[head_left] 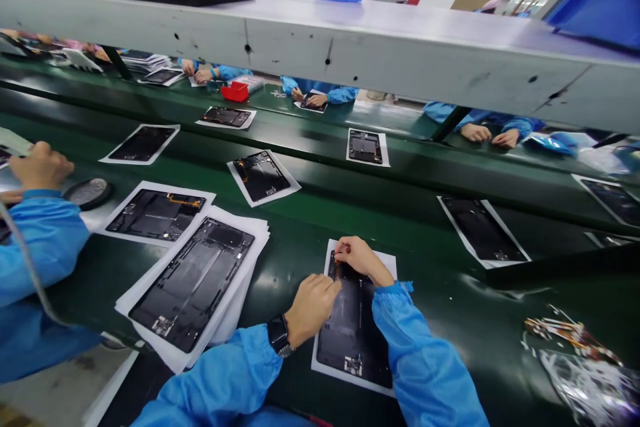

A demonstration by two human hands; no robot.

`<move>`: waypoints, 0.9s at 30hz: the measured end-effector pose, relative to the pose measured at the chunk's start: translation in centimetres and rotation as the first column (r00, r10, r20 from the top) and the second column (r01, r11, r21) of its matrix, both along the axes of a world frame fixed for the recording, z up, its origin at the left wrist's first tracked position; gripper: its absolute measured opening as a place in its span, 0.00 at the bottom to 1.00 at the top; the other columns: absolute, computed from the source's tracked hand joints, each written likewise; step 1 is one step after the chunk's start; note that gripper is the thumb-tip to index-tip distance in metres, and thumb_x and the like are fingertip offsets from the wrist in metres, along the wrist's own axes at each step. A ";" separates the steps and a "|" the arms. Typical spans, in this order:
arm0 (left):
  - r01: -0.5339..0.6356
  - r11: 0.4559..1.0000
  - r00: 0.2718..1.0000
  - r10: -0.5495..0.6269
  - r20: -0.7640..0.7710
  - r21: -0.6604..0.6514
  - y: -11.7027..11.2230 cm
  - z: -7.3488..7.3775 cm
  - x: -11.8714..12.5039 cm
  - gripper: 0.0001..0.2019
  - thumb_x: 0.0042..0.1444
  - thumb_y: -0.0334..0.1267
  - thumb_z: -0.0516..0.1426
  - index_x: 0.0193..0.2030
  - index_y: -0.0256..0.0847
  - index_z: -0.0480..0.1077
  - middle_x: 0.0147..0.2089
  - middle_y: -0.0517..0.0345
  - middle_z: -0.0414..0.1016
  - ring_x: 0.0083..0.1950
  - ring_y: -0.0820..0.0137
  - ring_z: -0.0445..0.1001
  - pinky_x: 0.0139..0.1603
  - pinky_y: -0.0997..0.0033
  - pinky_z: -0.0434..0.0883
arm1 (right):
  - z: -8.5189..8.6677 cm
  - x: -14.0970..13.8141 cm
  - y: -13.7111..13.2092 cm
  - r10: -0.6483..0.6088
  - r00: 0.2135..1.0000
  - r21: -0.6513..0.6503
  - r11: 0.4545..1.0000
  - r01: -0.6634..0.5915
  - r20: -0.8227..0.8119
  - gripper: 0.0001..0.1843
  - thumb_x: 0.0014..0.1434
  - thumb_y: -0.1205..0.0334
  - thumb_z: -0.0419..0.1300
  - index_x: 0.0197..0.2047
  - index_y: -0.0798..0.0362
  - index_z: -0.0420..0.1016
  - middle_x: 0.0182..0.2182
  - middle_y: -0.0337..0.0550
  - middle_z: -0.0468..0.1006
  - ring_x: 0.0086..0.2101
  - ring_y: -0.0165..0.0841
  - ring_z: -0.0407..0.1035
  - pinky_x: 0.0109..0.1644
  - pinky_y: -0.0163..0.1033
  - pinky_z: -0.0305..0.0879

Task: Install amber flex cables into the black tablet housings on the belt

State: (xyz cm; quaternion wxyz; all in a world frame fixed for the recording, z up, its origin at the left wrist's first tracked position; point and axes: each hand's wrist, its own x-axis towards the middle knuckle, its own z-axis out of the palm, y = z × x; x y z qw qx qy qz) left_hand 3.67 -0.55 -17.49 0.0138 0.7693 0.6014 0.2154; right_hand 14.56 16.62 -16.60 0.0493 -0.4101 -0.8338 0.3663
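Observation:
A black tablet housing [353, 327] lies on a white sheet [327, 365] in front of me, with a small silver part near its lower edge. At its upper left corner an orange flex cable [338, 272] runs between my two hands. My right hand [361, 257] pinches the upper end of this cable. My left hand [311, 307], with a dark watch at the wrist, rests over the housing's left edge with fingers curled together. Its fingertips are close to the cable's lower end; what they hold, if anything, is hidden.
Left of me is a stack of housings [195, 280] on paper sheets. Loose flex cables [570, 333] and a clear plastic bag [590, 383] lie at right. More housings ride the green belt [320, 213]. A co-worker's hand [43, 167] is at far left; a shelf [300, 47] spans above.

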 end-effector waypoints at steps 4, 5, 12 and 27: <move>0.013 1.000 1.000 -0.013 0.016 -0.007 0.1 -0.3 0.2 0.09 0.67 0.29 0.48 0.45 0.38 0.69 0.34 0.55 0.72 0.36 0.66 0.72 0.37 0.65 0.66 | 0.3 -0.2 0.8 0.000 0.995 -0.010 1.000 0.001 0.105 0.03 0.49 0.67 0.66 0.29 0.53 0.75 0.22 0.34 0.72 0.25 0.27 0.66 0.28 0.30 0.56; 0.016 1.000 1.000 -0.016 0.021 -0.007 0.1 -0.3 0.2 0.09 0.67 0.29 0.48 0.45 0.38 0.69 0.33 0.56 0.72 0.36 0.66 0.72 0.37 0.65 0.66 | 0.4 -0.3 1.0 -0.004 0.990 -0.005 1.000 0.005 0.140 0.05 0.49 0.67 0.67 0.28 0.53 0.74 0.22 0.34 0.73 0.25 0.27 0.66 0.28 0.31 0.55; 0.048 0.999 0.998 -0.047 0.030 -0.021 0.2 -0.3 0.2 0.09 0.67 0.29 0.48 0.45 0.37 0.69 0.35 0.56 0.73 0.36 0.66 0.72 0.38 0.66 0.67 | 2.0 -0.9 1.5 -0.055 0.928 0.150 0.989 -0.001 0.369 0.15 0.45 0.55 0.74 0.29 0.51 0.72 0.27 0.41 0.76 0.31 0.36 0.71 0.32 0.36 0.56; 0.072 0.991 0.976 -0.094 0.199 0.113 0.2 -1.5 -0.4 0.09 0.67 0.30 0.50 0.47 0.36 0.71 0.48 0.52 0.75 0.47 0.66 0.73 0.47 0.64 0.73 | 1.1 1.5 -2.5 0.051 0.959 0.417 0.893 -0.169 0.280 0.17 0.61 0.56 0.62 0.51 0.51 0.67 0.46 0.45 0.72 0.41 0.38 0.72 0.40 0.37 0.60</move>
